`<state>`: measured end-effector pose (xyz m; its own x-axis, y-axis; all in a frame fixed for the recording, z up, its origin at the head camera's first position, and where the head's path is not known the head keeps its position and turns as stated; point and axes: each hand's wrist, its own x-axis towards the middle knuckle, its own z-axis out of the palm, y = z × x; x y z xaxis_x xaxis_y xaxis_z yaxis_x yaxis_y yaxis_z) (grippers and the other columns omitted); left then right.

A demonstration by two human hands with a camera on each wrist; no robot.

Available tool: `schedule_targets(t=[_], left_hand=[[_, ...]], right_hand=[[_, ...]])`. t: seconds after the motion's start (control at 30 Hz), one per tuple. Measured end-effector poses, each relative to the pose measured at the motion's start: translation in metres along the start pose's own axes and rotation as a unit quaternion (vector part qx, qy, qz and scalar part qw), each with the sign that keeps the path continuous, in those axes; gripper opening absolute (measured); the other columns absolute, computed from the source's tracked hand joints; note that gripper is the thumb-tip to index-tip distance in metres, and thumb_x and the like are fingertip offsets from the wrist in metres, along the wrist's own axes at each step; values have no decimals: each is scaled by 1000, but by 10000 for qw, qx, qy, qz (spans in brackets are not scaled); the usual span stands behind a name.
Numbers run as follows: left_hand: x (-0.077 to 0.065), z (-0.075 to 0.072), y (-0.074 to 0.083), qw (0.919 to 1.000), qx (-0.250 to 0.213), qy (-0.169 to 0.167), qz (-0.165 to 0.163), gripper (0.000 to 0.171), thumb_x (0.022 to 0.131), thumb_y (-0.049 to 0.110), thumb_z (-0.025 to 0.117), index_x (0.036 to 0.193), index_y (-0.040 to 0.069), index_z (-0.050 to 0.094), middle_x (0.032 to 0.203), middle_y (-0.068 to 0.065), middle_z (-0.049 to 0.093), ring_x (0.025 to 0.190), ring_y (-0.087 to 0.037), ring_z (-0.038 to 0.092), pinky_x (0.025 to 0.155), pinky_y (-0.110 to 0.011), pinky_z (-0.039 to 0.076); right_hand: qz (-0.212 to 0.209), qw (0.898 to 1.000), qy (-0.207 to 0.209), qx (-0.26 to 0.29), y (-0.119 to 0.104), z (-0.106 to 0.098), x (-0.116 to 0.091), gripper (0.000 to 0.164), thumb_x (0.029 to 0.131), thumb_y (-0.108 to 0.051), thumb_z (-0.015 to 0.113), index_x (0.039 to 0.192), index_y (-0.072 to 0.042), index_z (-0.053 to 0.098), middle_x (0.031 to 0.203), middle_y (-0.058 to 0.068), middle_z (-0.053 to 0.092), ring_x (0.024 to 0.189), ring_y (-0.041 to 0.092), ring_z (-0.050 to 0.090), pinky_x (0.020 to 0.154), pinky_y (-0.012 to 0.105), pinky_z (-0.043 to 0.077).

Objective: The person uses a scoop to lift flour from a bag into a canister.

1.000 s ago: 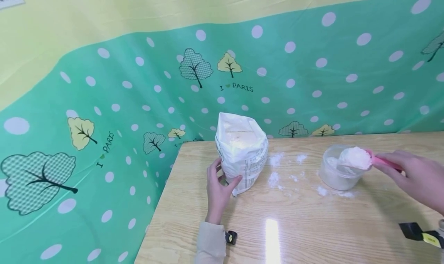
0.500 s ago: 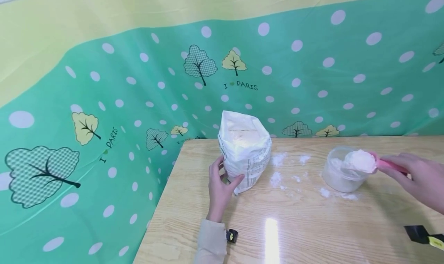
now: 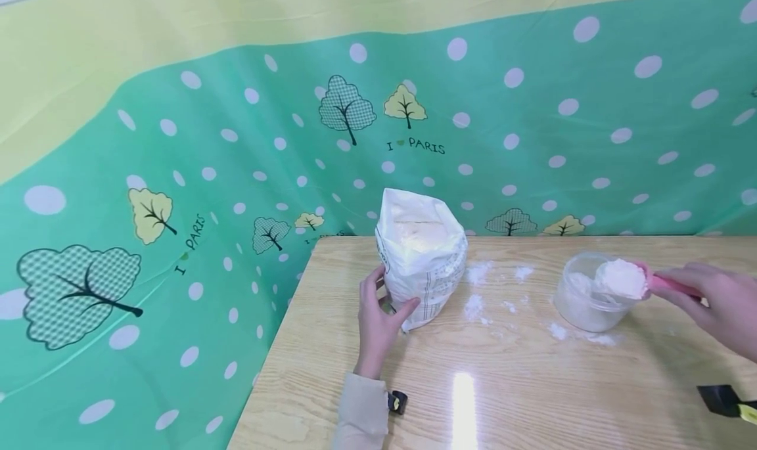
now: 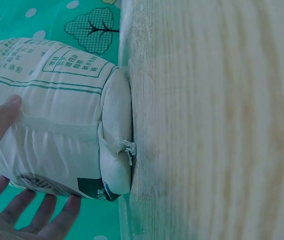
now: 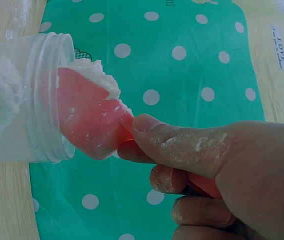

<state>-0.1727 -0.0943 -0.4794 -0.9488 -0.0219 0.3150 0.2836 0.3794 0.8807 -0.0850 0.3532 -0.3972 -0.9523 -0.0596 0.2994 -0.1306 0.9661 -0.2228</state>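
Note:
A white flour bag (image 3: 422, 259) with green print stands upright on the table, its top open and pale powder inside. My left hand (image 3: 378, 318) holds it low down, thumb on the near side and fingers on the far left side. To the right stands a clear plastic jar (image 3: 570, 309), partly filled with white flour. In my right hand (image 3: 718, 299) is the handle of a pink scoop (image 5: 89, 112), gripped between thumb and curled fingers. Heaped flour (image 3: 621, 279) fills the scoop, which tilts over the jar's right rim. White dust marks the thumb in the right wrist view.
Flour spills (image 3: 475, 305) dot the wooden table (image 3: 520, 384) between bag and jar, and some lies before the jar. A green dotted cloth (image 3: 449, 141) hangs behind and to the left of the table.
The head view has swung slightly left, so everything sits a little further right. The scoop remains heaped at the jar's rim, and the left hand keeps its hold on the bag.

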Motion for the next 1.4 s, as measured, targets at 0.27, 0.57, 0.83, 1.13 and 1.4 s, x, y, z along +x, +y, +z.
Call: schedule_targets(t=[0.27,0.57,0.83,1.13,1.4], left_hand=[[0,0,0,10000,44,13,-19,88,75,30,88,147,17,39,138,-5,45,129,-29,49,100,-38,54],[1,0,-1,10000,77,-3,-37,88,75,32,87,147,19,39,138,-4,45,129,-28,49,100,-38,54],[1,0,0,10000,66,7,-33,88,75,31,88,147,18,39,138,-5,45,129,-29,49,100,-38,54],[0,1,-2,10000,91,-8,-28,88,74,32,88,147,19,39,138,-5,45,128,-29,50,100,-38,55],[0,0,-2,9999,137,42,-5,88,74,35,87,146,19,40,137,-5,46,127,-28,51,99,-39,55]], right_hand=[[14,9997,-215,-125,-2,-2,4,24,87,-6,74,97,15,69,64,-3,46,56,14,36,45,22,25],[-48,9996,-250,-154,-5,-2,5,19,82,0,76,93,15,70,65,-1,52,58,15,39,45,21,28],[-90,9990,-329,-282,-7,-3,6,23,79,-4,79,93,12,72,62,-1,44,54,15,37,45,22,26],[-156,9987,-312,-377,-11,-5,7,23,75,-3,81,92,12,72,61,-1,41,52,15,36,45,22,25],[-161,9984,-391,-374,-14,-11,12,24,75,-1,80,91,14,71,61,0,43,54,16,37,45,22,25]])
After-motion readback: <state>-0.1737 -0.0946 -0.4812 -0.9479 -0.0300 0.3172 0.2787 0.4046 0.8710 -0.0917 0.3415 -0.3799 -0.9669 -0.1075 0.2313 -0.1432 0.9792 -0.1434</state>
